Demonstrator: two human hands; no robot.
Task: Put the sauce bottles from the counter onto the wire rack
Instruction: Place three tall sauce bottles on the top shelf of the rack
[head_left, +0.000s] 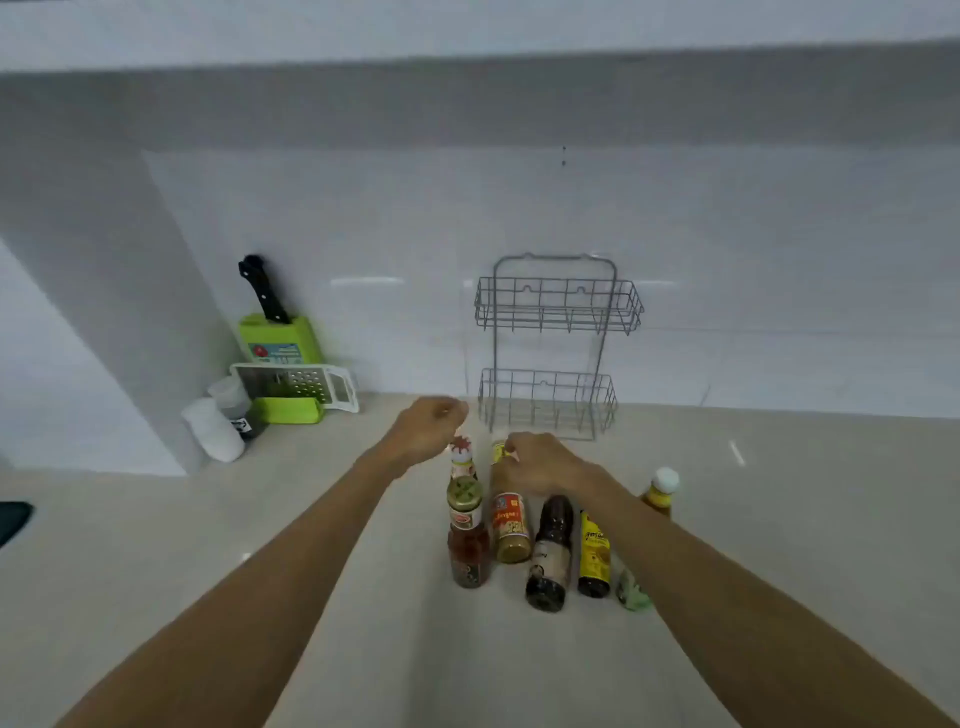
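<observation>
Several sauce bottles stand in a cluster on the beige counter (363, 649). My right hand (540, 465) lies over the neck of a yellow-capped bottle with a red label (511, 527), fingers curled at its cap. My left hand (431, 423) hovers just above a bottle with a red and white cap (461, 458), fingers loosely bent and holding nothing. In front of that bottle stands a red chili sauce bottle (467, 545). To the right are a dark bottle (548, 558), a yellow-labelled bottle (593, 556) and a white-capped yellow bottle (660, 493). The two-tier wire rack (550, 312) stands empty against the wall.
At the back left are a green knife block (280, 340) with a black-handled knife, a white grater (296, 384) and white shakers (213, 428). A small green object (632, 592) sits by my right forearm. A dark edge (13, 519) shows at far left.
</observation>
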